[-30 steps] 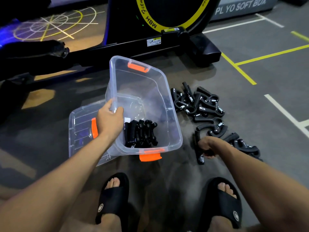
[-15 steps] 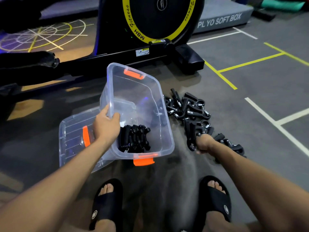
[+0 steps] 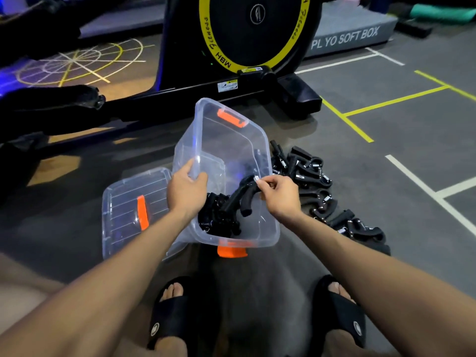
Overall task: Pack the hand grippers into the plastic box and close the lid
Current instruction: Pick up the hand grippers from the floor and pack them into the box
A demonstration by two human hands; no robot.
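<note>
A clear plastic box (image 3: 260,140) with orange latches stands tilted on the floor. My left hand (image 3: 186,189) grips its left rim. My right hand (image 3: 279,197) holds a black hand gripper (image 3: 238,197) by its spring end, over the inside of the box. Several black hand grippers (image 3: 219,219) lie packed in the near end of the box. A pile of loose hand grippers (image 3: 307,167) spreads over the floor to the right of the box. The clear lid (image 3: 123,202) with an orange handle lies on the floor to the left, partly under the box.
A black exercise bike with a yellow-ringed flywheel (image 3: 253,29) stands right behind the box. A grey plyo soft box (image 3: 345,38) sits at the back right. My two feet in black slides (image 3: 170,313) rest on the grey floor below the box.
My right hand picked a hand gripper from the floor pile and brought it left, over the box. My left hand stays on the box rim. The camera tilted up a little.
</note>
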